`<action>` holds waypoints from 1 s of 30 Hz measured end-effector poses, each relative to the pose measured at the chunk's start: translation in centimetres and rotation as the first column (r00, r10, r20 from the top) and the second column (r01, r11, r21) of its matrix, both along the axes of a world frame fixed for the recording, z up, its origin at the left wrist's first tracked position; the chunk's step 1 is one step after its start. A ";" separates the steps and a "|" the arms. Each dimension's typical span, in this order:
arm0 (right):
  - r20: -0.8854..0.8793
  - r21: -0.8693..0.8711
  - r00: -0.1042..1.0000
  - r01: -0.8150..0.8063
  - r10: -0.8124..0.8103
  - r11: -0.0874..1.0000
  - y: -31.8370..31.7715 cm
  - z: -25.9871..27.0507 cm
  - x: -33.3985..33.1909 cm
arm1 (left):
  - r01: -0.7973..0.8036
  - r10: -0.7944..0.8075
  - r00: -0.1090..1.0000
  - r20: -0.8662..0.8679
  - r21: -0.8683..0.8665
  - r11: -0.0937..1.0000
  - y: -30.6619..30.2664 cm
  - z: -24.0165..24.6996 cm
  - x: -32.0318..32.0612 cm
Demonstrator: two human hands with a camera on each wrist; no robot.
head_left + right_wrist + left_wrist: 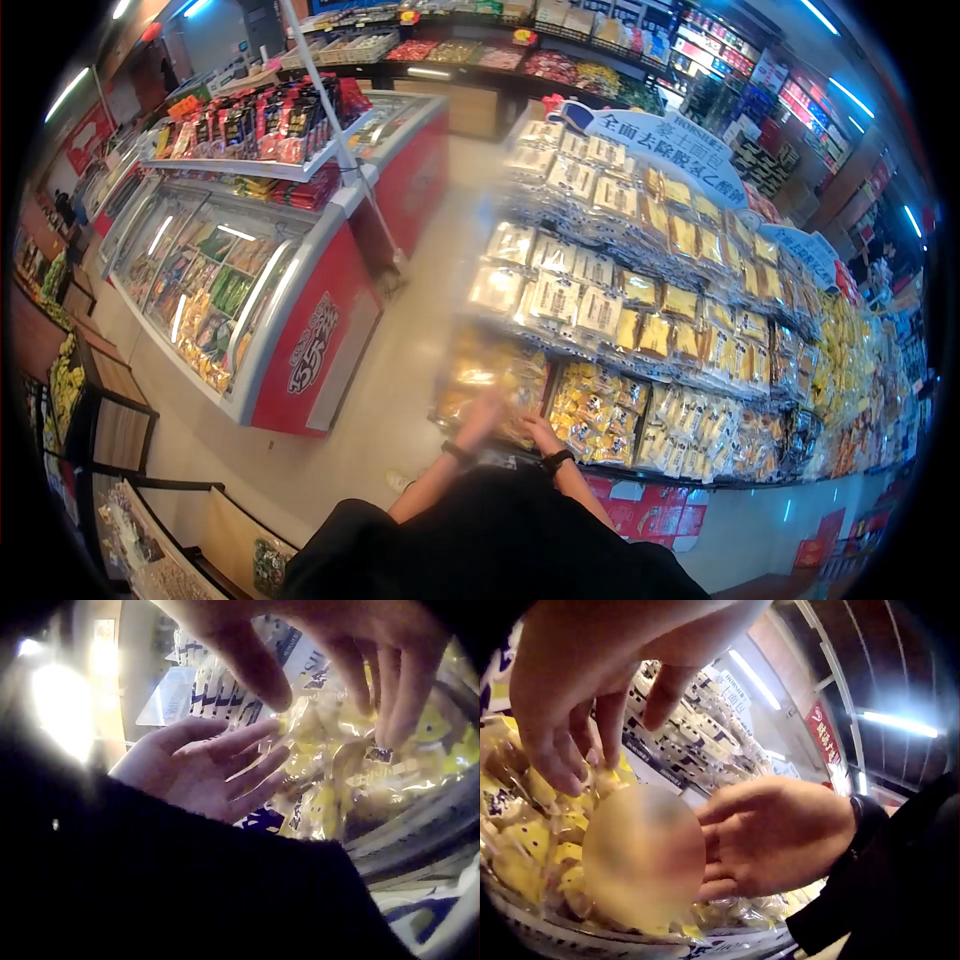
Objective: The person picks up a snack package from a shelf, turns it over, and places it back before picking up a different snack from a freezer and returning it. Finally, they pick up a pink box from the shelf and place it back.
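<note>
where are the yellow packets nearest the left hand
In the head view, the yellow packets lie just below centre in the near left corner of the display, beside the aisle floor, close to the left hand.

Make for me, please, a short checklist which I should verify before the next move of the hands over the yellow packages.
1. Left hand ready: ok, its fingers are extended with the palm showing in the right wrist view.
2. Right hand ready: ok, its palm shows and its fingers look straight in the left wrist view.
3. Yellow packages within reach: ok, both hands are right at them.
4. One package gripped securely: not ok, no clear grip is seen.
5. Right hand's fingertips touching a package: cannot tell, a blurred circle covers that spot in the left wrist view.
6. Packages undamaged: cannot tell, glare and blur hide details.
</note>
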State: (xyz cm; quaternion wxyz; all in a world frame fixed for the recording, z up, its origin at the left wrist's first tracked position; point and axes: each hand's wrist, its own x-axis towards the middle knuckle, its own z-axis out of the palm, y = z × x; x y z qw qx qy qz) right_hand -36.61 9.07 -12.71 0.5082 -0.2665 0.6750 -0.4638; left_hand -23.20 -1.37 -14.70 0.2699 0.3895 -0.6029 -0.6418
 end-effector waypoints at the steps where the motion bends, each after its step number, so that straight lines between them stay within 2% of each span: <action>1: 0.079 0.036 0.997 0.002 -0.005 0.999 -0.1 0.2 0.2 | 0.024 -0.024 1.000 0.005 0.011 1.000 0.0 1.5 0.8; 2: 0.157 0.074 0.987 -0.002 -0.010 0.997 0.0 0.4 0.5 | 0.158 -0.147 0.981 0.125 -0.087 0.984 -0.9 -1.0 1.7; 5: 0.353 0.175 0.935 -0.046 -0.019 0.983 0.3 -0.3 1.6 | 0.290 -0.258 0.933 0.250 -0.102 0.952 -1.2 0.6 4.9; 6: 0.398 0.199 0.917 -0.066 -0.019 0.978 0.4 -1.3 2.0 | 0.338 -0.266 0.920 0.289 -0.238 0.911 -1.3 -1.3 6.1; 7: 0.441 0.225 0.897 -0.088 -0.021 0.970 0.6 -2.1 2.6 | 0.302 -0.255 0.943 0.214 -0.227 0.926 -1.1 0.0 7.5; 9: 0.358 0.305 0.932 -0.177 0.060 0.936 0.5 -2.2 4.0 | 0.232 -0.224 0.973 0.058 -0.207 0.951 -0.1 4.1 10.2; 10: 0.337 0.292 0.935 -0.212 0.107 0.933 0.5 -1.7 4.8 | 0.242 -0.235 0.970 0.060 -0.164 0.956 0.0 2.9 11.5; 12: 0.370 0.333 0.913 -0.304 0.173 0.892 -0.1 -2.1 6.6 | 0.361 -0.356 0.930 0.096 -0.048 0.931 -0.3 3.7 14.6; 14: 0.431 0.357 0.877 -0.382 0.212 0.852 -0.5 -3.2 8.2 | 0.252 -0.252 0.967 0.018 -0.166 0.953 0.5 3.0 17.1; 16: 0.434 0.376 0.867 -0.422 0.245 0.825 -1.6 -4.5 10.3 | 0.315 -0.315 0.949 0.005 -0.020 0.949 0.5 0.9 19.7; 18: 0.451 0.372 0.849 -0.459 0.275 0.807 -2.9 -5.0 12.7 | 0.316 -0.318 0.948 0.014 0.068 0.946 0.5 1.2 22.5; 21: 0.388 0.407 0.842 -0.521 0.375 0.750 -5.1 -5.1 17.3 | 0.368 -0.375 0.924 0.075 0.097 0.925 -0.1 1.8 27.3; 25: 0.337 0.383 0.778 -0.628 0.530 0.678 -7.7 -7.3 23.5 | 0.132 -0.132 0.985 0.110 0.013 0.991 0.8 0.3 33.3; 26: 0.345 0.325 0.782 -0.619 0.520 0.715 -8.0 -7.9 25.5 | 0.085 -0.082 0.993 0.089 -0.036 0.996 1.1 1.9 35.1; 27: 0.351 0.327 0.739 -0.672 0.575 0.664 -8.5 -7.7 27.3 | 0.036 -0.031 0.998 0.061 -0.080 0.996 1.8 2.4 36.7; 29: 0.363 0.335 0.645 -0.764 0.672 0.552 -10.0 -7.5 30.1 | -0.067 0.068 0.997 -0.021 0.051 0.996 2.5 0.7 39.3; 30: 0.361 0.331 0.646 -0.763 0.672 0.555 -10.4 -7.4 31.3 | -0.110 0.117 0.992 -0.055 0.113 0.987 2.5 0.4 40.4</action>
